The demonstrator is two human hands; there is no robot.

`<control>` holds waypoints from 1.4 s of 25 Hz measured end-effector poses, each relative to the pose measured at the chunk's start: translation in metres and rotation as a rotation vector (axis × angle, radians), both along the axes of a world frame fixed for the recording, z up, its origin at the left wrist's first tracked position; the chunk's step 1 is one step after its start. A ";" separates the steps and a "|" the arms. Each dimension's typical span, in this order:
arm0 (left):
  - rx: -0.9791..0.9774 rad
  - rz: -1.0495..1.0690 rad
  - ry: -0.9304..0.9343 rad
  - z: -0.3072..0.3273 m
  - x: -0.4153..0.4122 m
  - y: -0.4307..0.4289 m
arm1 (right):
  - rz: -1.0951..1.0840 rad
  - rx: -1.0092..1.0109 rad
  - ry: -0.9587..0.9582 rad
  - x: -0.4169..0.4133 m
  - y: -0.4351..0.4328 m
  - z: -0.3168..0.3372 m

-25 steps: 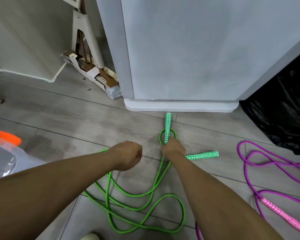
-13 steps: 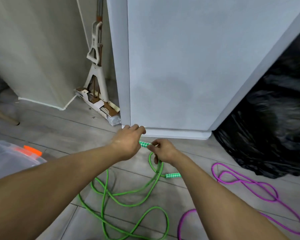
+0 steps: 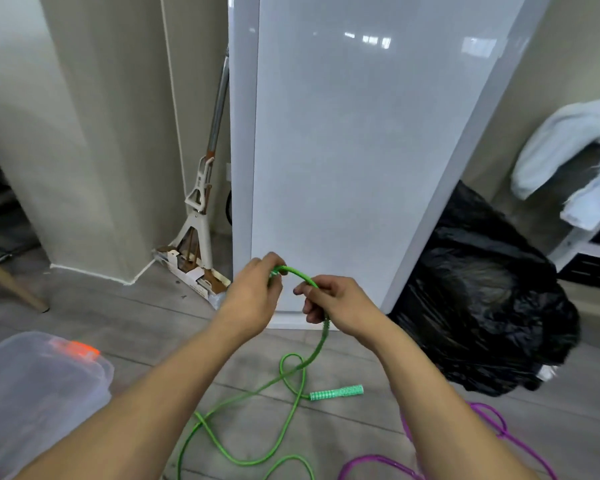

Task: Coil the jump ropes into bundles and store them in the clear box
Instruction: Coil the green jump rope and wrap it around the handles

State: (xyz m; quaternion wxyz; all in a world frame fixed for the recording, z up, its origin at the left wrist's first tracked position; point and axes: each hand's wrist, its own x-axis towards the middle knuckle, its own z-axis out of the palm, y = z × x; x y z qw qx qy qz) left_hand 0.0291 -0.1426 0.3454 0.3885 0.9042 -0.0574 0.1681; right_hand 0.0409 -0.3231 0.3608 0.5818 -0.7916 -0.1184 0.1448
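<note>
Above the floor (image 3: 118,317), in front of the white panel (image 3: 343,150): both hands are raised and close together, not touching. Left hand (image 3: 253,299) has its fingers curled round the green jump rope (image 3: 291,393). Right hand (image 3: 340,306) pinches the same rope just beside it, with a short arc of rope bridging the two. From the right hand the rope drops to the floor and lies in loose loops. Its free green handle (image 3: 336,392) lies flat on the floor. Purple rope (image 3: 492,420) is on the floor lower right, untouched. Clear box (image 3: 42,386) with orange latch (image 3: 78,348) sits far left, well apart from the hands. Black bag (image 3: 482,306) is right of the panel, mop (image 3: 201,216) left.
</note>
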 end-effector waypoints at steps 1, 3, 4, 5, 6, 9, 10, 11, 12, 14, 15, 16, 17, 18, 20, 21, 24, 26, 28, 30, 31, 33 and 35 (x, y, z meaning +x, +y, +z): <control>-0.089 0.042 0.022 0.008 -0.004 0.000 | 0.000 -0.015 -0.018 -0.004 -0.005 0.004; -0.381 0.044 0.158 0.025 -0.010 0.001 | 0.000 -0.090 -0.064 -0.011 -0.013 0.010; -0.538 0.007 0.230 0.032 -0.013 0.002 | -0.007 -0.169 -0.090 -0.013 -0.018 0.012; -0.662 -0.042 0.286 0.038 -0.017 0.002 | -0.017 -0.287 -0.118 -0.013 -0.022 0.012; -0.743 -0.088 0.317 0.042 -0.020 0.001 | -0.024 -0.440 -0.131 -0.013 -0.027 0.011; -0.911 -0.153 0.304 0.051 -0.026 0.000 | 0.006 -0.926 0.009 -0.013 -0.048 -0.002; -0.978 -0.160 0.300 0.051 -0.025 0.001 | 0.054 -1.082 0.089 -0.015 -0.054 -0.008; -1.029 -0.159 0.303 0.053 -0.024 0.002 | 0.101 -1.183 0.149 -0.017 -0.056 -0.011; -1.047 -0.155 0.310 0.053 -0.023 0.003 | 0.118 -1.155 0.158 -0.017 -0.056 -0.012; -1.008 -0.190 0.363 0.051 -0.024 0.001 | 0.057 -0.730 0.013 -0.021 -0.045 -0.002; -0.980 -0.229 0.408 0.049 -0.026 -0.003 | 0.025 -0.450 -0.071 -0.024 -0.035 0.006; -0.964 -0.264 0.450 0.048 -0.028 -0.007 | 0.002 -0.201 -0.120 -0.026 -0.024 0.015; -0.967 -0.283 0.473 0.047 -0.028 -0.010 | -0.006 -0.018 -0.119 -0.026 -0.014 0.021; -0.989 -0.289 0.471 0.046 -0.026 -0.011 | -0.005 0.084 -0.093 -0.025 -0.006 0.025; -1.044 -0.233 0.397 0.047 -0.019 -0.007 | -0.028 0.101 -0.067 -0.024 -0.002 0.026; -1.073 -0.162 0.346 0.047 -0.015 -0.001 | -0.040 0.065 -0.053 -0.022 -0.005 0.023; -1.066 0.070 0.254 0.042 -0.001 0.022 | -0.121 -0.011 -0.012 -0.010 -0.026 0.015; -0.952 0.121 0.267 0.035 0.004 0.026 | -0.270 -0.166 -0.070 -0.003 -0.039 0.015; -0.843 0.097 0.309 0.030 0.004 0.020 | -0.444 -0.435 -0.224 -0.003 -0.049 0.015; -0.776 0.034 0.372 0.031 -0.001 0.012 | -0.532 -0.497 -0.318 -0.007 -0.049 0.018; -0.741 -0.015 0.414 0.033 -0.005 0.009 | -0.539 -0.453 -0.344 -0.008 -0.046 0.020; -0.688 -0.153 0.497 0.035 -0.013 0.003 | -0.496 -0.335 -0.364 -0.010 -0.033 0.026; -0.726 -0.281 0.523 0.037 -0.019 -0.003 | -0.420 -0.249 -0.385 -0.014 -0.019 0.030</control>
